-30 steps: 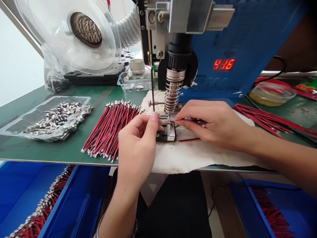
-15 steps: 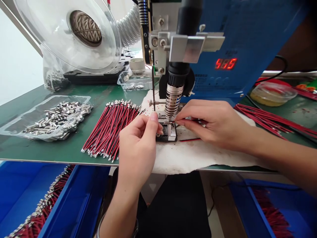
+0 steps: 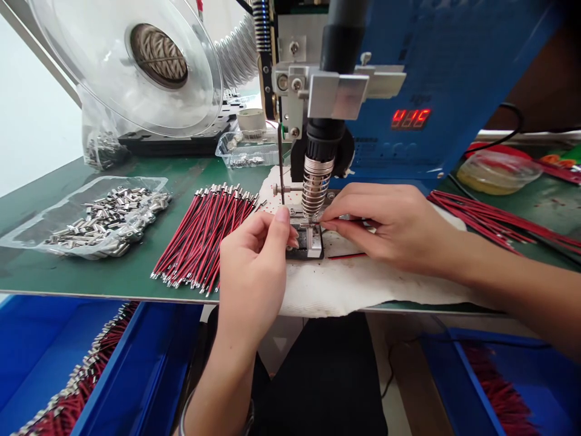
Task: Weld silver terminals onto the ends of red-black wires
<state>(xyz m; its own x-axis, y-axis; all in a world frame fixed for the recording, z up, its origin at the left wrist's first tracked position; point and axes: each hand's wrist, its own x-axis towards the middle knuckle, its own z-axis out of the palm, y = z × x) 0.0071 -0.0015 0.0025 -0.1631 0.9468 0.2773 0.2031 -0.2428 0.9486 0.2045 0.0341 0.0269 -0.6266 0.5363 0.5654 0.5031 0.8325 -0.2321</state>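
My right hand point(image 3: 390, 224) pinches a thin red-and-black wire point(image 3: 347, 256) between thumb and fingertips, its near end at the small metal jig point(image 3: 314, 245). A soldering iron point(image 3: 316, 181) with a coiled spring around its lower part points straight down there. My left hand point(image 3: 256, 260) is at the jig's left side, thumb pressed against the curled fingers; whatever lies in that pinch is hidden. Left of it lies a heap of red-and-black wires point(image 3: 195, 239) with metal connectors on their far ends.
A clear plastic tray point(image 3: 27, 239) of loose metal connectors stands at the left. More red wires point(image 3: 476, 218) lie at the right. The blue machine point(image 3: 394, 157) with a red display rises behind. Blue bins point(image 3: 109, 369) sit below the table edge, and a white cloth point(image 3: 327, 290) lies under the jig.
Both hands keep nearly the same pose at the jig. The camera view shifts slightly, and the red digits on the machine's display have changed.
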